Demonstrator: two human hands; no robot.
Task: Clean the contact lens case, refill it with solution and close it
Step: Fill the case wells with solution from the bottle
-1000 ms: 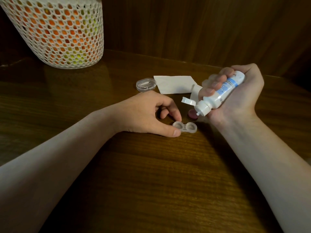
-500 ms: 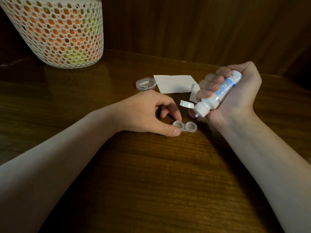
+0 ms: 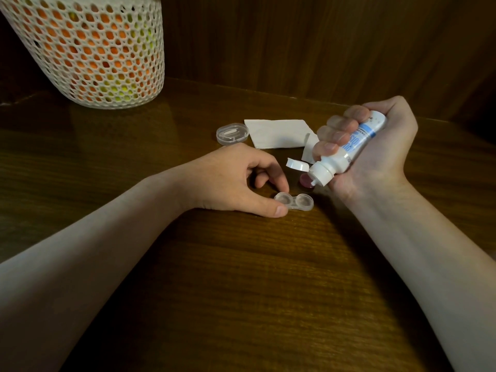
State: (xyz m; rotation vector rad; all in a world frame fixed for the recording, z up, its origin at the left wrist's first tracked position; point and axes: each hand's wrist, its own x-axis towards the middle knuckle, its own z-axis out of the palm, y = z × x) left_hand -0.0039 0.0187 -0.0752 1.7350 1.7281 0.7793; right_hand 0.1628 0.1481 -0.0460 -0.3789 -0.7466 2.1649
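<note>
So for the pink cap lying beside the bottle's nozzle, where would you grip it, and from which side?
Pinch the pink cap across its round rim, coming from above and from the left. It lies flat on the table, and the right hand with the tilted bottle crowds its right side.

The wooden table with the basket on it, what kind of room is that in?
Probably a home, maybe a bedroom or dressing corner, though I can't be sure. A dark wooden table sits against wood-panelled walls, with a white mesh basket and a contact lens case on it.
</note>
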